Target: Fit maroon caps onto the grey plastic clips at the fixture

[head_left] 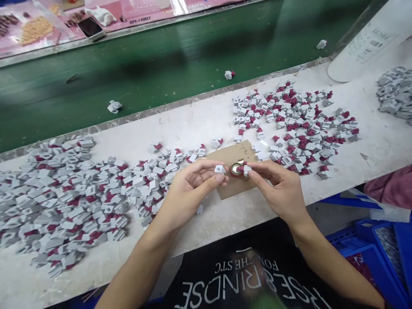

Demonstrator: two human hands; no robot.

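Observation:
Between the thumb and fingers of my left hand point(196, 182) is a small grey plastic part point(219, 169). My right hand point(278, 184) pinches a grey and dark-red plastic piece point(246, 170). The two parts are held apart, a short way from each other. Below and between them is a round metal-rimmed bottle-cap-like object point(236, 169), with something shiny inside, over a brown cardboard piece point(225, 192). Whether it only lies on the cardboard, I cannot tell. My fingertips hide portions of both held parts.
A large heap of grey and dark-red parts point(74, 206) spreads over the left of the white table point(183, 124). Another heap point(289, 124) lies right. Beyond runs a green belt point(167, 68) with stray pieces. A white container point(357, 51) stands far right; blue bins point(370, 253) sit below.

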